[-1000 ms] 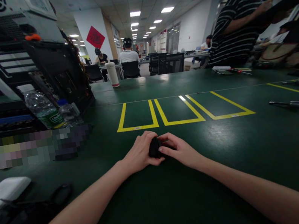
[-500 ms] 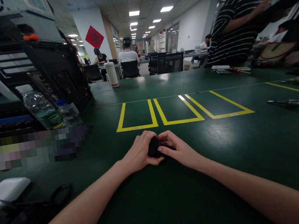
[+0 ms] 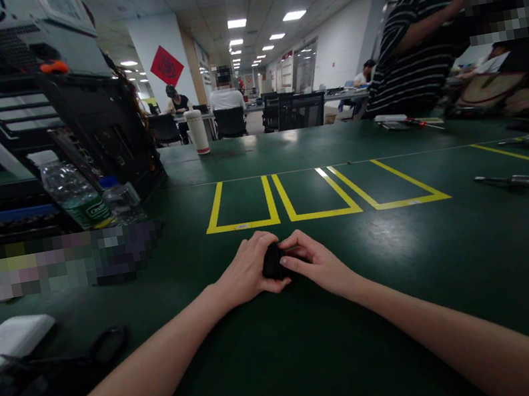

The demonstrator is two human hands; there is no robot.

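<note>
Clamping a small, dull-black, blocky object [image 3: 270, 264] inside the curled left hand [image 3: 250, 267] and pinching its right side with the right hand [image 3: 319, 264], at the near middle of the smooth green surface [image 3: 292, 362]. Facing yellow tape outlines [image 3: 325, 214] beyond, bearing tiny unreadable labels [image 3: 243, 226]. Having a clear plastic bottle [image 3: 63, 181], green-labelled in blurred lettering, at left.

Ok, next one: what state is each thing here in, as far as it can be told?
Black object, held between both hands; details hidden
Left grip, curled around the black object
Right grip, thumb and fingers against its right side
White tumbler, upright
Green-labelled bottle, capped
Blue-capped bottle, capped
Metal tool, lying on the table
Ceiling lights, lit
</note>
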